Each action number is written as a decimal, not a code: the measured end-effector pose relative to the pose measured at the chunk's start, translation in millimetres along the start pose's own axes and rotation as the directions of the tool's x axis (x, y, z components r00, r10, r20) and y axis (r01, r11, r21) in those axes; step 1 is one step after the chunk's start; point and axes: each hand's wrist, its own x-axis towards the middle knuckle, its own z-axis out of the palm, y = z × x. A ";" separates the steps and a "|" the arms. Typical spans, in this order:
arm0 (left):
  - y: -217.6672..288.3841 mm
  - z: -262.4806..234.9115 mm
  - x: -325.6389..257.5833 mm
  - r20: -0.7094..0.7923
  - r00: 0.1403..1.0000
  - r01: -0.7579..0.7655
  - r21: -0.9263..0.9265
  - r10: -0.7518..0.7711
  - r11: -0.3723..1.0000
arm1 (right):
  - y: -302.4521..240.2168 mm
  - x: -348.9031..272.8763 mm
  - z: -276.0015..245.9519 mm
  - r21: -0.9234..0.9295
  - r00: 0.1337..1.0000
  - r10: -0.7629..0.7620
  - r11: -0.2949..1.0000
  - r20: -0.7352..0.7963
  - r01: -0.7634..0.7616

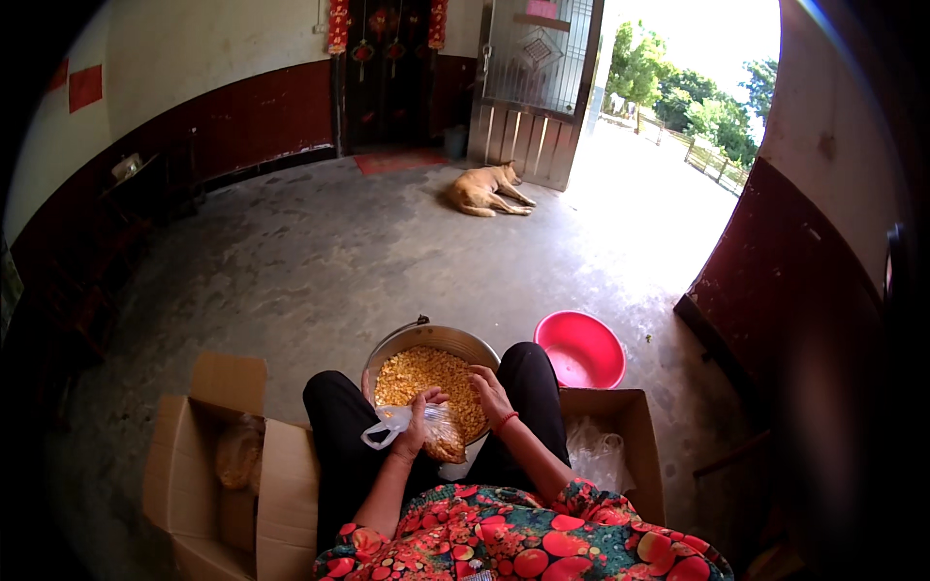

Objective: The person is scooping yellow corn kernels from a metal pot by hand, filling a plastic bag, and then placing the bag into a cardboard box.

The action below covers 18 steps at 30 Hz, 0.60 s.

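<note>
Between my knees stands a wide metal bucket (477, 341), well filled with yellow corn kernels (419, 371). My left hand (415, 432) grips a clear plastic bag (446, 438) over the bucket's near side. Kernels fill the bag's lower part, and its white loop handles stick out to the left of the hand. My right hand (492, 395), with a red band at the wrist, is above the bucket's right side. Its fingers are stretched out, apart from the bag, and nothing shows in it.
An open cardboard box (174, 465) at my left holds a filled plastic bag (238, 453). Another cardboard box (644, 455) at my right holds clear plastic bags (598, 453). Beyond it sits a pink basin (581, 349). A tan dog (487, 190) lies by the open metal door (531, 97).
</note>
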 end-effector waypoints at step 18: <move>-32.7 -17.1 4.6 -0.229 0.973 -0.008 0.049 0.019 0.999 | 15.0 -18.1 6.6 0.529 0.870 0.075 0.768 0.487 -0.362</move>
